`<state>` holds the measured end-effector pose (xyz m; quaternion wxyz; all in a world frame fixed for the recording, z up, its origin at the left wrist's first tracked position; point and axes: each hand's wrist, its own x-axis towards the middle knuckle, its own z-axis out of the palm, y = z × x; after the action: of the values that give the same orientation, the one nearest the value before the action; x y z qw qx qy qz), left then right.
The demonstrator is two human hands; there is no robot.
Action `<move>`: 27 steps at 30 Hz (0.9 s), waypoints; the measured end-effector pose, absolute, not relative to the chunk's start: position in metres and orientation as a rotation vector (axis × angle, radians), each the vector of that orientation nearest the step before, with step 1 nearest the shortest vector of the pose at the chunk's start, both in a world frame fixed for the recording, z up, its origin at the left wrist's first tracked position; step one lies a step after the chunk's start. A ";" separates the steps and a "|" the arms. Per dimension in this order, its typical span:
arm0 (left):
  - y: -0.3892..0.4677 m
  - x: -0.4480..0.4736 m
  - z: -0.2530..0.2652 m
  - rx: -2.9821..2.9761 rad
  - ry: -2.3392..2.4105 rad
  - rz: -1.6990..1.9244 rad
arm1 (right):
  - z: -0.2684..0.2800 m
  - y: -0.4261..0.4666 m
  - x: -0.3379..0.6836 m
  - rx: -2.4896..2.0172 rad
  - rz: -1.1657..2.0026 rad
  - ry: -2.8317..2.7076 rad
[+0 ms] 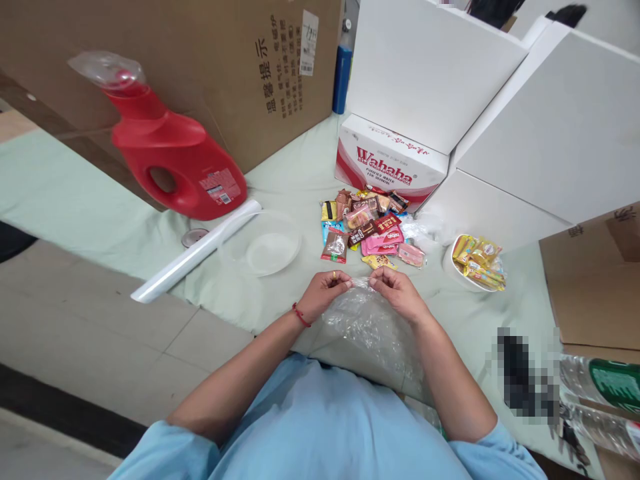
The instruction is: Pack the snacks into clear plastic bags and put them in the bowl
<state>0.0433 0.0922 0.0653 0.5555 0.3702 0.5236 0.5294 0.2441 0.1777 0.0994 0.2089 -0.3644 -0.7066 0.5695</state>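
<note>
A clear plastic bag [373,327] hangs between my two hands, its gathered top edge pinched at both sides. My left hand [327,290] is closed on one side of that edge, with a red cord at the wrist. On the other side, my right hand [397,291] grips it between thumb and fingers. Just beyond the hands lies a pile of wrapped snacks [367,227] in brown, pink, yellow and blue packets. To the right, a white tub [457,270] holds yellow-wrapped snack packets [483,257]. Left of the pile sits a clear round plastic lid or dish [273,247].
A white roll [197,250] lies beside a red jug [175,153] with plastic over its top. Behind the snacks stand a Wahaha carton [393,163] and white panels [435,73]. A large cardboard box [215,60] is at the back left. Water bottles [607,383] lie at right.
</note>
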 end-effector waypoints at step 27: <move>0.092 0.056 0.067 0.570 1.049 1.079 | 0.098 0.163 0.244 -0.779 0.946 -2.269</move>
<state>0.0561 0.0920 0.0672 0.6934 0.2550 0.4699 0.4831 0.2444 0.1625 0.0984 0.2777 -0.2901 -0.8454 0.3523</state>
